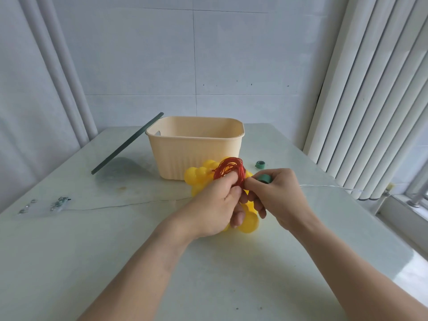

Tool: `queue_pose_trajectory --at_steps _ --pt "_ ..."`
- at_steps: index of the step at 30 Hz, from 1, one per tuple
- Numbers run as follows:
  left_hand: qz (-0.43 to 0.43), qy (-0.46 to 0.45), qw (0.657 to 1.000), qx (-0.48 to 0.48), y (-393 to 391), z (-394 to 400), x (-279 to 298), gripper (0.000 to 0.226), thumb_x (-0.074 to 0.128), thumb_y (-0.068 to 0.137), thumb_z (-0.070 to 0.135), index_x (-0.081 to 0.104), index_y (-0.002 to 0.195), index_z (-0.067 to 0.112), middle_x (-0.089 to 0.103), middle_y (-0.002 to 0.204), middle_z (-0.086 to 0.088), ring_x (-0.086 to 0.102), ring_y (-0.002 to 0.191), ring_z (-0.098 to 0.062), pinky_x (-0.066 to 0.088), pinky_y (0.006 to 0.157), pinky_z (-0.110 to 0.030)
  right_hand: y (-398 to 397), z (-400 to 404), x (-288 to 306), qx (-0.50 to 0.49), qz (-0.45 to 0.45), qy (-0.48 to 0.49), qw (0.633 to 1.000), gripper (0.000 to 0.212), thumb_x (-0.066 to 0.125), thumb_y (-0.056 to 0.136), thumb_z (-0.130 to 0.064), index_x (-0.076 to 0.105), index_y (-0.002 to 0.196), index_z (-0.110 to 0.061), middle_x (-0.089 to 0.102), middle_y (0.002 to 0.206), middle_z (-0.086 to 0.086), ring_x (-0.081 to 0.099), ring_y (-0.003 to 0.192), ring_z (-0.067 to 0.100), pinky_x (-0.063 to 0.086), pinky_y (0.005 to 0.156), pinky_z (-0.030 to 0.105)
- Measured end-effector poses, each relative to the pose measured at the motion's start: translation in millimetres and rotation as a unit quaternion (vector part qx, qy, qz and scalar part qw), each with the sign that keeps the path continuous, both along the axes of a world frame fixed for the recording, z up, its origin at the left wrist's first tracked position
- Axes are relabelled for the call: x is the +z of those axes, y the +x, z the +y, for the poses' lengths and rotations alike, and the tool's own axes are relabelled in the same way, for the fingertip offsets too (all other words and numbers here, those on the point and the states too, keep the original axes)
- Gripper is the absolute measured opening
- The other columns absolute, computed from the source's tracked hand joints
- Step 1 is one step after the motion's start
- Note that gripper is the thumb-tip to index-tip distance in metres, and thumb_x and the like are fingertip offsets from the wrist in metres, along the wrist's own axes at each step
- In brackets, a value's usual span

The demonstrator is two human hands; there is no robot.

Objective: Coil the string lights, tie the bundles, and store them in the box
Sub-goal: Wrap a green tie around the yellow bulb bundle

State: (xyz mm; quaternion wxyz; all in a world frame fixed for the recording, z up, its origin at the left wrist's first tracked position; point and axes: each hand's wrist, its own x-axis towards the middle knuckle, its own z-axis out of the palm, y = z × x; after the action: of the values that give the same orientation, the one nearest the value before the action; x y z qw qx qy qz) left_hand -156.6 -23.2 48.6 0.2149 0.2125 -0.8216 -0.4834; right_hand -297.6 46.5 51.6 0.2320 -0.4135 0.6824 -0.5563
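Step in hand, as judged: tying of a coiled bundle, coiling of this set apparently finished. Left hand [217, 205] at frame centre, fingers curled round the coil of thin red wire [229, 170] with its cluster of round yellow plastic bulbs [199, 178], held just above the pale glossy counter [92, 251]. Right hand [275, 195] touching the left from the right of frame, thumb and fingers pinching a small rolled green tie strip [264, 178] right against the red wire. Next move likely to call for unrolling of the strip, passage round the gathered wire, and cinching without release of the coil. Open beige ribbed plastic box [196, 156] just behind the bundle, above centre, ready for storage. Second rolled green strip [260, 164] on the counter near the box's right side. Dark green flat lid [127, 147] leaning on the box's left rim. Another thin clear-wire string [115, 206] lying uncoiled across the counter, left to right, behind the hands.
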Motion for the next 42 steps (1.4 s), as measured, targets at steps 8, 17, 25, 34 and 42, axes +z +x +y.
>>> queue_pose_trajectory --at_steps 8,17,25,34,42 --pt "0.042 0.035 0.998 0.017 2.6 -6.4 0.2 0.015 0.039 0.105 0.004 0.053 0.109 -0.001 0.059 0.081 -0.013 0.057 0.050 -0.025 0.048 0.050 -0.031 -4.7 3.0 6.9 0.179 -0.113 0.025 0.977 0.024 0.049 0.096 -0.007 0.061 0.082 0.007 0.053 0.067 0.014 0.039 0.054 0.019 0.024 0.047 0.028" --pt "0.088 0.138 0.986 -0.012 8.1 -0.5 10.2 0.023 0.050 0.102 0.006 0.050 0.125 0.008 0.071 0.081 -0.006 0.060 0.041 -0.022 0.047 0.040 -0.026 -14.3 6.4 10.5 0.299 -0.266 0.073 0.914 0.015 0.056 0.079 -0.021 0.053 0.074 -0.007 0.029 0.048 -0.007 0.015 0.039 0.006 0.011 0.039 0.021" --pt "0.088 0.164 0.982 -0.020 11.2 -3.4 13.5 0.020 0.054 0.100 0.008 0.056 0.120 0.007 0.070 0.080 -0.007 0.056 0.039 -0.019 0.044 0.038 -0.025 -16.0 7.6 8.2 0.335 -0.362 0.084 0.866 0.044 0.085 0.059 -0.032 0.058 0.078 -0.003 0.023 0.044 -0.012 0.019 0.034 0.002 0.020 0.031 0.016" --pt "0.042 0.029 0.999 0.012 0.2 2.6 4.3 0.009 0.055 0.101 0.011 0.055 0.109 0.014 0.067 0.073 -0.020 0.058 0.041 -0.029 0.046 0.039 -0.029 12.0 3.6 2.7 0.174 -0.256 0.035 0.950 0.039 0.078 0.069 -0.038 0.064 0.082 -0.004 0.036 0.059 0.005 0.029 0.045 0.010 0.018 0.040 0.020" --pt "0.040 0.019 0.999 0.014 1.9 -4.4 1.6 0.008 0.051 0.103 0.012 0.057 0.109 0.013 0.065 0.079 -0.018 0.058 0.045 -0.029 0.045 0.043 -0.028 9.2 4.9 8.6 0.149 -0.184 0.014 0.971 0.032 0.065 0.090 -0.014 0.060 0.090 0.018 0.041 0.062 0.017 0.029 0.056 0.020 0.029 0.047 0.026"
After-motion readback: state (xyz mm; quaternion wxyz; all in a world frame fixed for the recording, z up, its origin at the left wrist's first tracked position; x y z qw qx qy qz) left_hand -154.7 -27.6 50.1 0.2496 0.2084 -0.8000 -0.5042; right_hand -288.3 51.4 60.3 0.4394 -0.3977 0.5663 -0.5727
